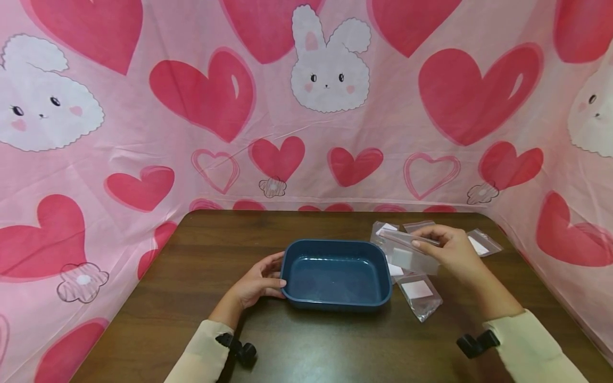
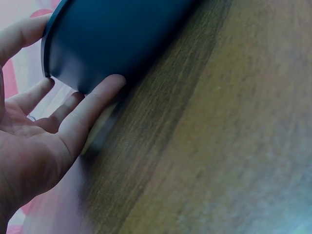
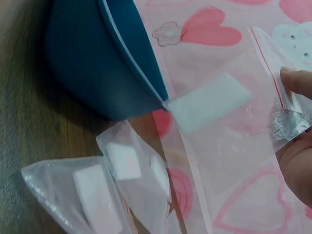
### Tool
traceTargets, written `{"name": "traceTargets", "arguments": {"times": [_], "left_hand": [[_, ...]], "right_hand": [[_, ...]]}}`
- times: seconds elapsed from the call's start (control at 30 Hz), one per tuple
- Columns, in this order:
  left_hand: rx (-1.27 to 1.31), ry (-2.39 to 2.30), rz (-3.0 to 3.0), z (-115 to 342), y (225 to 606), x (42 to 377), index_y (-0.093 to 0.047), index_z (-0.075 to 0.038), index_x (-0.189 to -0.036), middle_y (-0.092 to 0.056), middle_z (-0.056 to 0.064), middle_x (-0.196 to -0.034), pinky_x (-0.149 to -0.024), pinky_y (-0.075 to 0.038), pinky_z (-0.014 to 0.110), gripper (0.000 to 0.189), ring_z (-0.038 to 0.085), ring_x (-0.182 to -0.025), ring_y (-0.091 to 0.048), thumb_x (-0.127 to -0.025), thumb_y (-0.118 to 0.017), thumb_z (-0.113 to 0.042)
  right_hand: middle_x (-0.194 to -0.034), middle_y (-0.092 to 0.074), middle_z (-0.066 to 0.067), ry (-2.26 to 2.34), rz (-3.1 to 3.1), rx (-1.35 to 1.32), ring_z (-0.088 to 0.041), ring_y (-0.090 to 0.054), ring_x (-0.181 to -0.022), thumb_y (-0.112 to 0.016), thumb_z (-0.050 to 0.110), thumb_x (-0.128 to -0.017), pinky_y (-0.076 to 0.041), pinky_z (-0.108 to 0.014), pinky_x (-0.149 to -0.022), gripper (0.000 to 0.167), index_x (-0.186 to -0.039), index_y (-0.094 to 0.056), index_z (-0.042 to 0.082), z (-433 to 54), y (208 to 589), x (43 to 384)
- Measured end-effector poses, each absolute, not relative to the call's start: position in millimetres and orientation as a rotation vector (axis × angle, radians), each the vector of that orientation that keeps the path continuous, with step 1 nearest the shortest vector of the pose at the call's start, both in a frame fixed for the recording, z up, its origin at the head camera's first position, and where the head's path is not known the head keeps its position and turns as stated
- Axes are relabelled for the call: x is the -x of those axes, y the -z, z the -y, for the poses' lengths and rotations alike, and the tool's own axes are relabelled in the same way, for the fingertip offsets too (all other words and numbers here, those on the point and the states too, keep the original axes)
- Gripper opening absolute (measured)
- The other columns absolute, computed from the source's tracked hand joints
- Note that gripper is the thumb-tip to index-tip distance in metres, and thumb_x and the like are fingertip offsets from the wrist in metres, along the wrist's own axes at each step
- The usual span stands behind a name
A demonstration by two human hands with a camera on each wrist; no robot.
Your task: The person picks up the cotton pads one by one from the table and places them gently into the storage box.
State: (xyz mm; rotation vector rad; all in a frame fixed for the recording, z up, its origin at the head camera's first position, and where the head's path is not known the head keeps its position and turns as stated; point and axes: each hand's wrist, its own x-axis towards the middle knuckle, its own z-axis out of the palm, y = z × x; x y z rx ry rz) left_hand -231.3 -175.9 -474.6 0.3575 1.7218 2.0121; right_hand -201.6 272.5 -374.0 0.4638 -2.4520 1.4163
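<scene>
A deep blue rectangular plastic tray (image 1: 335,304) stands on the table. My left hand (image 1: 258,283) holds its left end, with the thumb toward the near corner and the fingers spread along the end wall (image 2: 92,53). To the right of the tray, my right hand (image 1: 450,250) pinches a clear zip-lock bag (image 1: 407,255) by its top edge between thumb and fingers. A white rectangular piece (image 3: 209,102) shows inside this raised bag, which hangs near the tray's right rim.
Several similar bags lie under and around the right hand, among them a near one (image 1: 421,303) and one at the far right (image 1: 483,242). The brown wooden table (image 1: 306,346) meets a pink heart-and-rabbit cloth (image 1: 330,127) behind and at the sides.
</scene>
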Motion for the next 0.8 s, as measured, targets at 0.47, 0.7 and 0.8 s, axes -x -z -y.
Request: {"name": "traceTargets", "arguments": {"times": [0.47, 0.7, 0.8], "left_hand": [[-0.345, -1.998, -1.74, 176, 475, 231, -0.03, -0.005, -0.15, -0.033, 0.026, -0.15, -0.08, -0.055, 0.053, 0.072, 0.04, -0.118, -0.054, -0.088, -0.065, -0.001], [-0.342, -1.994, -1.734, 175, 472, 230, -0.029, -0.004, -0.15, -0.032, 0.026, -0.15, -0.081, -0.055, 0.052, 0.072, 0.041, -0.119, -0.054, -0.088, -0.064, 0.0], [-0.342, -1.992, -1.734, 176, 471, 229, -0.029, -0.004, -0.15, -0.032, 0.026, -0.15, -0.081, -0.055, 0.052, 0.071, 0.041, -0.119, -0.053, -0.088, -0.063, 0.001]], "right_hand": [[-0.098, -0.07, -0.009, -1.434, 2.521, -0.594, -0.015, -0.061, -0.082, -0.073, 0.011, -0.087, -0.056, -0.027, -0.062, 0.019, -0.104, -0.071, 0.002, -241, 359, 218], [-0.098, -0.07, -0.01, -1.47, 2.593, -0.673, -0.019, -0.062, -0.081, -0.073, 0.015, -0.088, -0.058, -0.029, -0.07, 0.019, -0.104, -0.072, 0.004, -226, 357, 232], [-0.096, -0.07, -0.01, -1.488, 2.593, -0.76, -0.022, -0.062, -0.079, -0.073, 0.013, -0.088, -0.058, -0.03, -0.07, 0.018, -0.103, -0.072, 0.003, -219, 357, 238]]}}
